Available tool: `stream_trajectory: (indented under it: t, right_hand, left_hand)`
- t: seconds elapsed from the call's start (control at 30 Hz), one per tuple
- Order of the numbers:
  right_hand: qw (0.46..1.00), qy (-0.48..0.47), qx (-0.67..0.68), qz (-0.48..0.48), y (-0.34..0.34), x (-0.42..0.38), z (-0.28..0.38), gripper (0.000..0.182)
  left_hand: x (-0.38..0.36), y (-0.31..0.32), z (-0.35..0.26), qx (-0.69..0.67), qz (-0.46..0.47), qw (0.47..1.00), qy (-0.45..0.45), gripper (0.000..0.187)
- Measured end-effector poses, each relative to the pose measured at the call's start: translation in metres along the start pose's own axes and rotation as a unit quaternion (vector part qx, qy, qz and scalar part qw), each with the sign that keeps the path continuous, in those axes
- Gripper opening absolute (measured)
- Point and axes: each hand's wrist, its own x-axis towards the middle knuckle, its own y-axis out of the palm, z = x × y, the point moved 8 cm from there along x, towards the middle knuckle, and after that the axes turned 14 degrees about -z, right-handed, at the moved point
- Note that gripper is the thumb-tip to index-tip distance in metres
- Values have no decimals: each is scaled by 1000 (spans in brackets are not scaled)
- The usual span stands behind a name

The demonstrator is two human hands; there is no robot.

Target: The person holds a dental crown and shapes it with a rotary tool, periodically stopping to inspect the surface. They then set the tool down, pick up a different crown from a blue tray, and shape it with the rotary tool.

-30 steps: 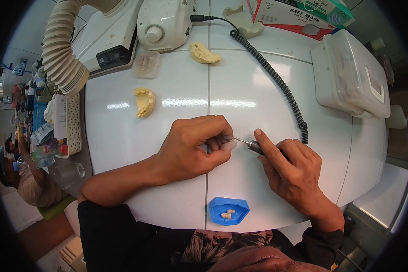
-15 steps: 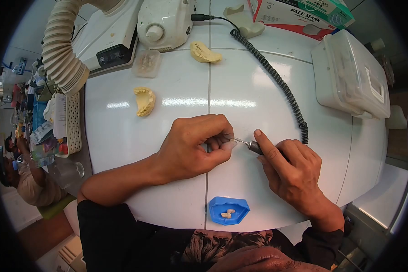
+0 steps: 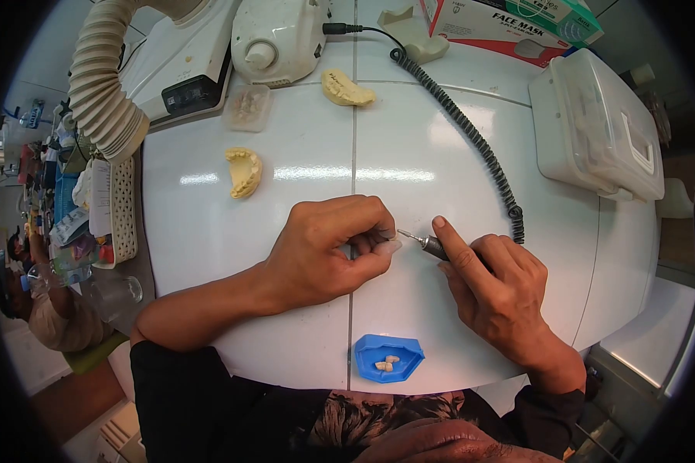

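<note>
My left hand is closed in a pinch over the middle of the table, on a small piece mostly hidden by the fingertips. My right hand grips a dark rotary handpiece, its index finger stretched along the top. The thin metal bur points left at my left fingertips. A coiled black cord runs from the white control unit toward the right hand. Near the front edge lies a blue tray holding several small tooth-like pieces.
Two yellowish dental casts, one left and one farther back, lie beyond my hands. A small clear box stands near a ribbed hose. A white case stands right, mask boxes behind. Another person is far left.
The bur has drawn back slightly from my left fingertips, leaving a small gap. Both hands keep nearly the same place and grip.
</note>
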Motion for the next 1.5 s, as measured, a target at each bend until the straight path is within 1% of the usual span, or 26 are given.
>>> stream_trajectory:
  t: [0.37,0.47,0.57,0.67,0.77,0.87,0.97,1.07,1.17,1.5]
  right_hand:
    - [1000,0,-6,0,0,0,1,68]
    - [1000,-19,-8,-15,2,-2,-1,59]
    - [1000,-20,-19,-14,3,-1,0,59]
    - [1000,-20,-4,-17,2,-2,-2,60]
    - [1000,-11,9,-17,1,-1,-4,61]
    - [1000,13,11,-21,-1,1,-9,62]
    - [999,23,16,-17,-2,1,-11,63]
    - [999,4,27,-23,-2,0,-9,63]
    - [999,1,39,-20,-3,2,-6,74]
    - [999,-16,45,-13,-2,2,-4,76]
  left_hand:
    - [0,0,-2,-3,-1,1000,9,15]
    - [1,0,-3,0,2,1000,7,15]
    - [0,0,-3,-3,2,1000,7,15]
    - [0,0,-3,6,8,1000,9,15]
    - [0,0,-2,-1,9,1000,-12,16]
    - [1,-1,4,-48,-35,996,-72,19]
    - [1,0,5,-46,-21,997,-60,24]
    - [1,0,5,-36,-2,999,-19,26]
    - [2,0,5,-30,8,999,-28,23]
    - [2,0,4,-36,5,998,-49,19]
